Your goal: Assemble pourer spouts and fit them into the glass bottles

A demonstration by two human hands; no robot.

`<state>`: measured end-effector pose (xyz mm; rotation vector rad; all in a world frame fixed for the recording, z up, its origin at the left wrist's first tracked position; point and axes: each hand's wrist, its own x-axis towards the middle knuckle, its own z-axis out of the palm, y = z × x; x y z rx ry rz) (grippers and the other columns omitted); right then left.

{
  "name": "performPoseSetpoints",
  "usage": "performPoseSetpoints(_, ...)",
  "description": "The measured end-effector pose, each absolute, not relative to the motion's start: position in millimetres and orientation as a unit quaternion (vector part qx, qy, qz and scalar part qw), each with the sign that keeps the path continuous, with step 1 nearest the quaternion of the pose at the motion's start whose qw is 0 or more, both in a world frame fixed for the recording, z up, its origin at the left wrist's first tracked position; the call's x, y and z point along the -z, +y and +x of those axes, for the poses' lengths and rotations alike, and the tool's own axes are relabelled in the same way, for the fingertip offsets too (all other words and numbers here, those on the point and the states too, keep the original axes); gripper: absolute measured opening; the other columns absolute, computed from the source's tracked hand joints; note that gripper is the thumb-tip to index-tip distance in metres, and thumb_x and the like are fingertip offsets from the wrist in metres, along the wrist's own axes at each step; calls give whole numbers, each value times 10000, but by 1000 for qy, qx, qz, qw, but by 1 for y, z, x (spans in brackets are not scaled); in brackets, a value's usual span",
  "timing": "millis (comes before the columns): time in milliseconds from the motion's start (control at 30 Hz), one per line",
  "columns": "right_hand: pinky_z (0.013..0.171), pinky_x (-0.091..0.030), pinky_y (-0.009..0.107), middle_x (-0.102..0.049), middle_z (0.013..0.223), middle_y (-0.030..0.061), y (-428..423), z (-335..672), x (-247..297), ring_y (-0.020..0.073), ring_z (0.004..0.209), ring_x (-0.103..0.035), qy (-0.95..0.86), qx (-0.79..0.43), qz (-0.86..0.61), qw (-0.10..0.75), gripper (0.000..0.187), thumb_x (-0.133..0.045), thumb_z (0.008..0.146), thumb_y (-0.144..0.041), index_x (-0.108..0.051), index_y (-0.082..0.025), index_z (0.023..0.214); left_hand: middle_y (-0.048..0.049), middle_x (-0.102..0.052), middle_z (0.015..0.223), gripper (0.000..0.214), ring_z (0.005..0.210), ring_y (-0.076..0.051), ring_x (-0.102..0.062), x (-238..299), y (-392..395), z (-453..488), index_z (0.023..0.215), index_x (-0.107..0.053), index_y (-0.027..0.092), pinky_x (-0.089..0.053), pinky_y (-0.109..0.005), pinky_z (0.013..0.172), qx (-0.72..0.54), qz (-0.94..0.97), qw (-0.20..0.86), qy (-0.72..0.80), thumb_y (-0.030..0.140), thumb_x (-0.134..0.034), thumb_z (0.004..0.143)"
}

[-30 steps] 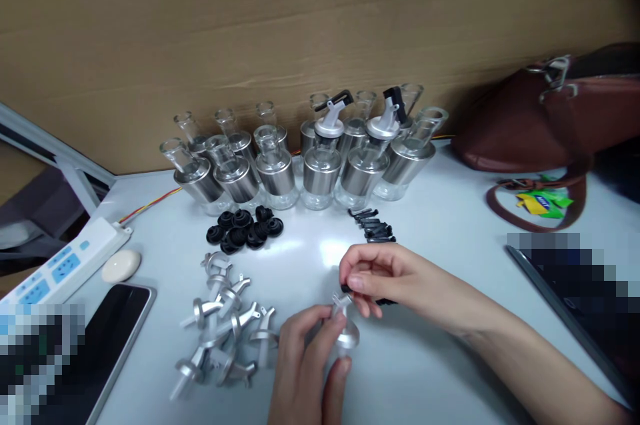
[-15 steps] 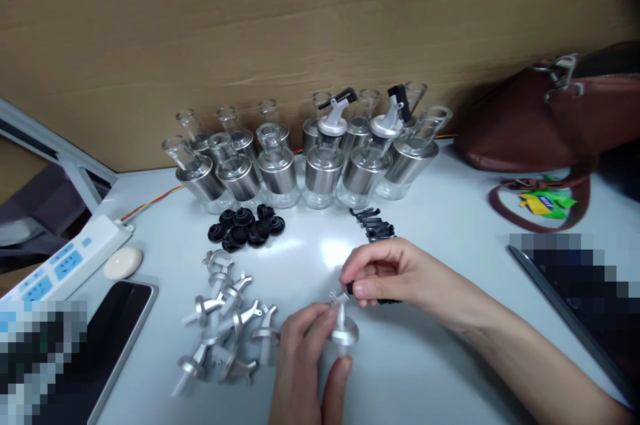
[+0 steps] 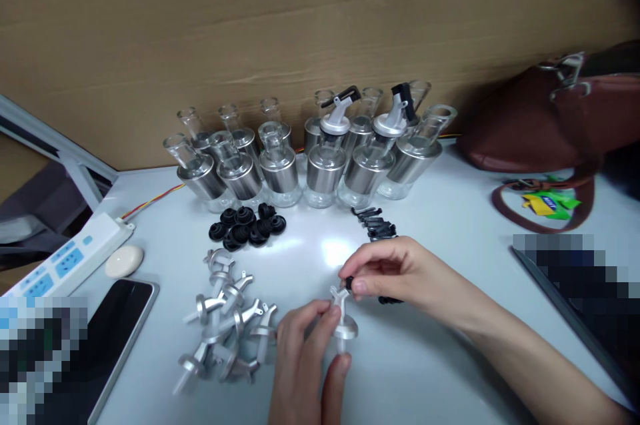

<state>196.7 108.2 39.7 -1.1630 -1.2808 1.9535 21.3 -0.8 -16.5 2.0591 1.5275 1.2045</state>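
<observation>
My left hand (image 3: 305, 365) is closed round a silver metal pourer spout (image 3: 344, 326), holding it upright just above the white table (image 3: 440, 345). My right hand (image 3: 395, 275) pinches a small black plastic clip (image 3: 350, 283) against the top of that spout. A pile of several more silver spouts (image 3: 225, 325) lies left of my hands. Several black rubber stoppers (image 3: 246, 227) sit behind that pile, and a small row of black clips (image 3: 375, 223) lies just beyond my right hand.
Several glass bottles with steel sleeves (image 3: 310, 158) stand in rows at the back against a cardboard wall; two carry finished spouts. A brown leather bag (image 3: 540, 118) lies at the right, a power strip (image 3: 65, 258), a beige oval object (image 3: 124, 260) and a phone (image 3: 115, 331) at the left.
My right hand has brought the black clip down from above the spout onto its top. The left hand has tilted the spout a little more upright.
</observation>
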Motion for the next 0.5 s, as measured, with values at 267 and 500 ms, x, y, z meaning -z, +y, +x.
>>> performPoseSetpoints(267, 607, -435, 236, -670, 700, 7, 109, 198, -40, 111, 623, -533, -517, -700, -422, 255, 234, -842, 649, -370, -742, -172, 724, -110, -568, 1194, 309, 1132, -210, -563, 18, -2, 22, 1283, -517, 248, -497, -329, 924, -425, 716, 166, 528, 194, -364, 1020)
performPoseSetpoints(500, 624, -441, 248, -659, 699, 11, 108, 199, -37, 123, 647, -538, -532, -693, -420, 246, 232, -831, 663, -365, -731, -168, 732, -98, -580, 1225, 345, 1152, -191, -576, 15, -2, 20, 1274, -528, 248, -515, -294, 921, -423, 715, 173, 529, 118, -399, 982)
